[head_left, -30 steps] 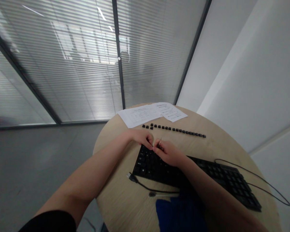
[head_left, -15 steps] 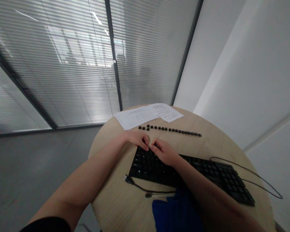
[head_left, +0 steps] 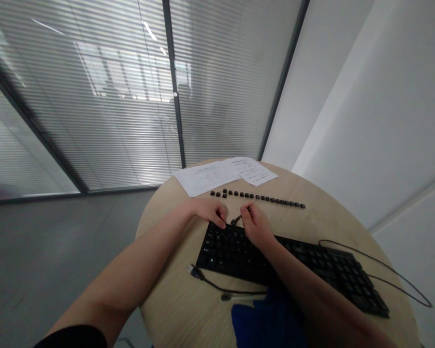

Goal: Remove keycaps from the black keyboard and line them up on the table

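A black keyboard (head_left: 235, 261) lies slanted across the round table, partly covered by my right forearm. My left hand (head_left: 210, 210) is closed at its upper left edge, fingertips down on the top row. Pinched in my right hand (head_left: 254, 223) is a small slim tool (head_left: 236, 220); its dark end points down left, just above the keyboard's top edge. The exact kind of tool is too small to make out. Behind the hands, several loose black keycaps (head_left: 267, 198) form a long row, with a few grouped at its left end.
Printed sheets (head_left: 206, 178) lie at the table's far side. In front of the keyboard are a USB plug (head_left: 195, 271) on its cable, a thin brush-like stick (head_left: 226, 297) and a blue cloth (head_left: 253, 324). A cable loop (head_left: 395, 265) reaches the table's right edge.
My right hand has moved up and right, away from my left hand, and the tool's dark end now shows. The left hand stays at the keyboard's edge. The view has shifted slightly.
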The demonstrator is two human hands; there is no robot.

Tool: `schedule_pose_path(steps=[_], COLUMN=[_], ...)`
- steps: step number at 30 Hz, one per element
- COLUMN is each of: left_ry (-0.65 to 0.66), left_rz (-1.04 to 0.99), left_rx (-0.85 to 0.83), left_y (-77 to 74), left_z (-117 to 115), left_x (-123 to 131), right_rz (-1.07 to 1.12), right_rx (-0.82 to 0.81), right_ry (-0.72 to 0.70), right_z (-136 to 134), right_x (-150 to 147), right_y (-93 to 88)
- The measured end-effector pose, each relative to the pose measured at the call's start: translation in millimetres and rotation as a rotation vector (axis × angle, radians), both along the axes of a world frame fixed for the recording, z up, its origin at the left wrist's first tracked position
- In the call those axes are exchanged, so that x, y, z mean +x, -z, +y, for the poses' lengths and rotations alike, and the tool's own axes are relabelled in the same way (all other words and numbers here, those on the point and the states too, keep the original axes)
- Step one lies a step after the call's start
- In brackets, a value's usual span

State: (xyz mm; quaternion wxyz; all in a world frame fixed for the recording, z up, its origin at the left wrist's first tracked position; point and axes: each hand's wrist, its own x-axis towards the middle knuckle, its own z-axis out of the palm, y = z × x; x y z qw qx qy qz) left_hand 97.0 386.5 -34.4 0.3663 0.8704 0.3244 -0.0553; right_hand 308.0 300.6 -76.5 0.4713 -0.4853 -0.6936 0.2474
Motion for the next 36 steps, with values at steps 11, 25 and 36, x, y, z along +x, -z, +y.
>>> schedule_pose_path(steps=[11, 25, 36], left_ry=[-0.066, -0.037, -0.069], left_rz=[-0.212, -0.311, -0.382], left_rx=[0.209, 0.113, 0.090], left_y=[-19.2, -17.0, -6.0], left_z=[-14.1, -15.7, -0.2], left_x=[9.3, 14.5, 0.2], right_rz=[-0.040, -0.092, -0.054], right_rx=[-0.009, 0.045, 0.025], right_ry=[0.022, 0.084, 0.167], right_z=[-1.4, -3.3, -1.1], right_x=[-2.0, -4.5, -5.1], right_y=[-2.1, -7.4, -6.2])
